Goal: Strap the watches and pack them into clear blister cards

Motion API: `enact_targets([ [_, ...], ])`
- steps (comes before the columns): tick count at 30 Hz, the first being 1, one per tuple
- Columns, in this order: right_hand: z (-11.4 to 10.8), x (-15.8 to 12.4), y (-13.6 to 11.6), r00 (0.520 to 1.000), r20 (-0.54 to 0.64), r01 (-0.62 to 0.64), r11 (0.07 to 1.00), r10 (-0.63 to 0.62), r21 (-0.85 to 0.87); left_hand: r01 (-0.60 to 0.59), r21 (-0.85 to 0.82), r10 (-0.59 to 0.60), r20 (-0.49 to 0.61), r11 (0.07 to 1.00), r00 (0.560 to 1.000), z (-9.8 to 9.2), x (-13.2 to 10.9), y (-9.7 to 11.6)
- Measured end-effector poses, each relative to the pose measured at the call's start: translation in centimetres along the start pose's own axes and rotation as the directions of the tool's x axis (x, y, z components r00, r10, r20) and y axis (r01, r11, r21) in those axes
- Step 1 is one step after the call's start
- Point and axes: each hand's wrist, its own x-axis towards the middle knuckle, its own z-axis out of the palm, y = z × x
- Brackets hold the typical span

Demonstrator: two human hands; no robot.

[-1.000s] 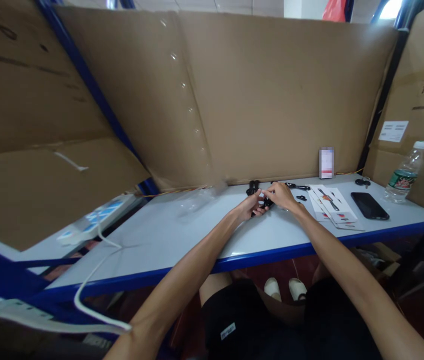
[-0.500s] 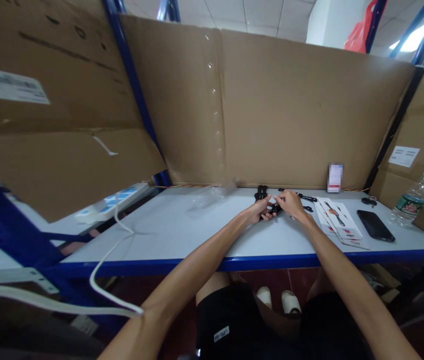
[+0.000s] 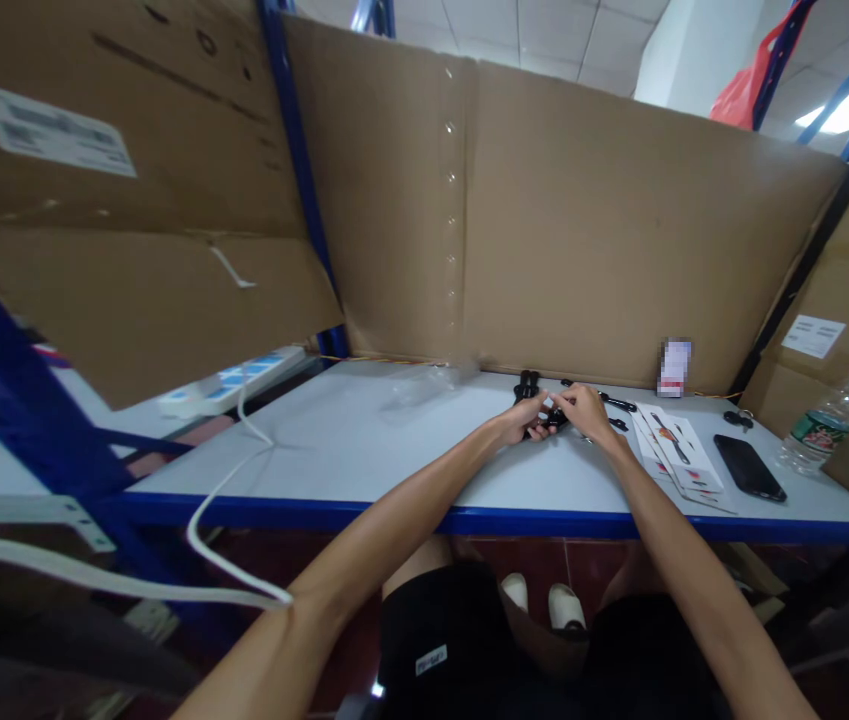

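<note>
My left hand (image 3: 523,418) is closed around a small glossy black part (image 3: 558,416), whose exact kind I cannot make out. Against the same part, the fingers of my right hand (image 3: 583,408) are pinched together, close to my left fingertips. Just behind my left hand lies a pair of black handle-like pieces (image 3: 525,384). To the right of my right hand rest a slim black handle-like piece (image 3: 619,402) and a smaller black piece (image 3: 618,424). Printed cards (image 3: 683,455) showing a tool with a dark handle lie overlapped beyond my right forearm.
A black phone (image 3: 749,467), keys (image 3: 738,420) and a water bottle (image 3: 820,425) stand or lie at the right. Crumpled clear plastic (image 3: 431,384) is at the back. A white cable (image 3: 225,485) hangs over the left edge. Cardboard (image 3: 604,220) walls the table (image 3: 304,450).
The camera view has tilted and shifted slightly. Both hands stay together at the black part, with only small finger movement.
</note>
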Motion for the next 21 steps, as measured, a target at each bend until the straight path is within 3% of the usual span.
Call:
enact_targets([
  [10, -0.1, -0.1, 0.1, 0.999, 0.021, 0.051, 0.989, -0.048, -0.141, 0.001, -0.025, 0.0, 0.015, 1.0, 1.0, -0.4, 0.7, -0.3],
  [15, 0.0, -0.1, 0.1, 1.0, 0.001, -0.003, 0.979, 0.004, -0.205, -0.023, -0.02, 0.023, 0.03, 1.0, 0.999, -0.3, 0.6, -0.5],
  [18, -0.1, 0.0, 0.2, 0.997, -0.064, -0.057, 0.984, 0.047, -0.166, -0.069, -0.007, 0.069, -0.01, 0.998, 0.998, 0.1, 0.2, -0.5],
  [21, -0.3, 0.2, 0.5, 0.972, -0.198, -0.139, 0.989, 0.125, -0.057, -0.225, 0.0, 0.223, -0.136, 0.974, 0.965, 0.6, -0.3, -0.3],
])
